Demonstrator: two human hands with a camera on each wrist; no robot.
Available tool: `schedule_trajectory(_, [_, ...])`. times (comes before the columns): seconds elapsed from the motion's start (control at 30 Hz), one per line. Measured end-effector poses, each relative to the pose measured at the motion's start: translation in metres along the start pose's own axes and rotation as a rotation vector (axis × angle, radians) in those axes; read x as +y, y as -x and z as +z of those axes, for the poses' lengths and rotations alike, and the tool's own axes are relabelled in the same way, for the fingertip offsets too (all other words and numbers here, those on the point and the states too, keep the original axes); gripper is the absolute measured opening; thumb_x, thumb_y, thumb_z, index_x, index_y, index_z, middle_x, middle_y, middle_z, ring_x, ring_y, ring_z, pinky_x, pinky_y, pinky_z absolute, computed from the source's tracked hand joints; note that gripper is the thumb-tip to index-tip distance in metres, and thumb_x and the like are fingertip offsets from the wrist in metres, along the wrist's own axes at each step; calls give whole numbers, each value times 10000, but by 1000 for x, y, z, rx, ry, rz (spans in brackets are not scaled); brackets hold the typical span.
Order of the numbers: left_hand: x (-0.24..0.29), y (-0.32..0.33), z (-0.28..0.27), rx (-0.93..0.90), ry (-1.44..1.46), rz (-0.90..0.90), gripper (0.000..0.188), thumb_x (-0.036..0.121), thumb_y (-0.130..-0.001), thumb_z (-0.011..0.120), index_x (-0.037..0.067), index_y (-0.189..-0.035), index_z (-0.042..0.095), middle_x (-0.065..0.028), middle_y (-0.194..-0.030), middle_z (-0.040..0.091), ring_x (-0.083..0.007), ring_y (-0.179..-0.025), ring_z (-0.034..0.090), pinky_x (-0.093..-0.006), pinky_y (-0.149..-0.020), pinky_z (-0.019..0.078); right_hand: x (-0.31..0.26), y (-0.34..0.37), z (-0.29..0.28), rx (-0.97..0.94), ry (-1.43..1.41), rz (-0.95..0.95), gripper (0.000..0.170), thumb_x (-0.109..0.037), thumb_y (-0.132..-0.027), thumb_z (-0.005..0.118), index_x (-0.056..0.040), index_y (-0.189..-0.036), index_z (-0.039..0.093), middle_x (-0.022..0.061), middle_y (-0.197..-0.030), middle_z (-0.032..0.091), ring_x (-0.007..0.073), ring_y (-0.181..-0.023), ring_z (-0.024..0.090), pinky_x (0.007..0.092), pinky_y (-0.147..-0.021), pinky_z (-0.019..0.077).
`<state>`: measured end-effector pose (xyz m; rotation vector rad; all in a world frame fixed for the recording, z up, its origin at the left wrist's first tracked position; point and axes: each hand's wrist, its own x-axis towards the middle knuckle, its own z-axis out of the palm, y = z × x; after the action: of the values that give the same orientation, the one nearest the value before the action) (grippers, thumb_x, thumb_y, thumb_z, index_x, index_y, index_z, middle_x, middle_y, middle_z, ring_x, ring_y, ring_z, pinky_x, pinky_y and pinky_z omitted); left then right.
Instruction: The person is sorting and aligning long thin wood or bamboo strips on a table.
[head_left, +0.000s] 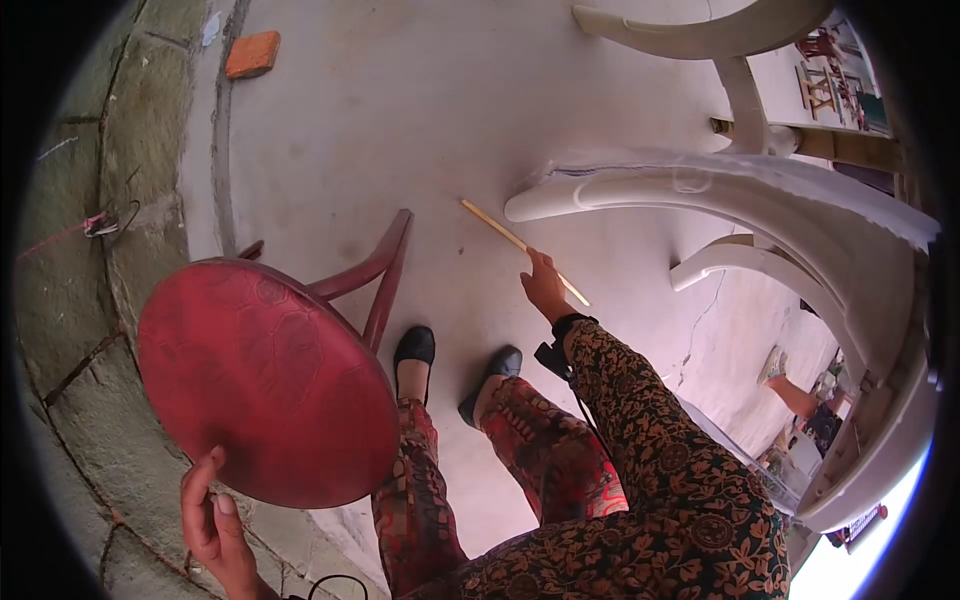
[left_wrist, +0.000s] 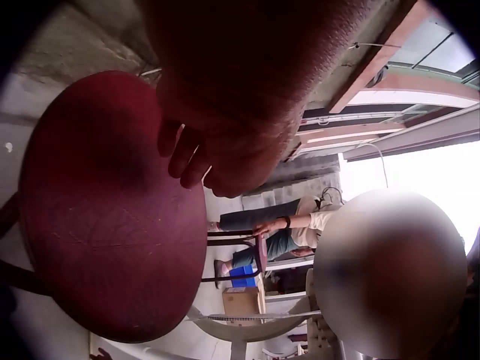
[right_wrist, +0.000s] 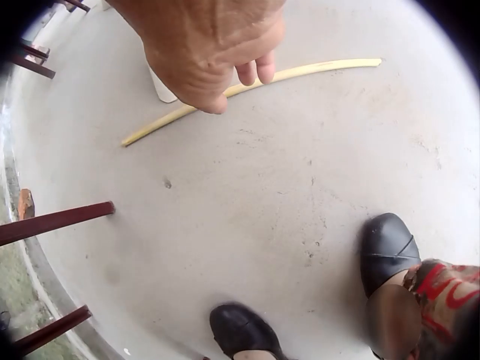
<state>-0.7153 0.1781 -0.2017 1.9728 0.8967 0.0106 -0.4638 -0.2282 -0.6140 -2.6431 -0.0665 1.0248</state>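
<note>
Stonework (head_left: 70, 300), grey and slabbed, borders the far left. In front of it, the left grip (head_left: 218, 530) has its fingers loosely bent, holding nothing; the fingertips overlap the rim of a dark red, round-seated stool (head_left: 265, 385), though contact cannot be told. The stool looks stiff and moderately light, best taken by the seat's edge. Next, a thin, straw-yellow, wooden-looking stick (head_left: 495, 224) reaches out beyond the black slip-on shoes (head_left: 415, 345), pinched near its middle between thumb and fingers of the right grip (head_left: 545, 288). It should be light and stiff, with slight flex, perhaps snapping if bent hard; a mid-length hold balances it. Pale concrete floor (head_left: 380, 110) gives room ahead and leftward, up to the stool's legs. Rightward is tighter: a white plastic chair arm (head_left: 620, 190) curves in near the stick and right grip.
</note>
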Motion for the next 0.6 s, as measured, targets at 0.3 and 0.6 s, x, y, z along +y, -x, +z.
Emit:
schedule_trajectory(0.3, [-20,24,25,102,181,-33,322,162,-1023,537,-33,-1276,581,-181,-1269,631,-278,-1230,589,-423,-1120,381,15,-39,18,-4,158,94,483,-156,-905,630,-78,-1352,465,222,-1320,527,435,-1153,597,505,-967,500])
schedule_trajectory(0.6, [15,5,46,29,-114,-58,336,80,-941,597,-28,-1259,598,-175,-1249,612,-280,-1194,568,-392,-1053,406,-23,-22,14,-17,544,-187,142,-153,-910,561,-89,-1029,605,93,-928,699,312,-918,698,478,-790,527])
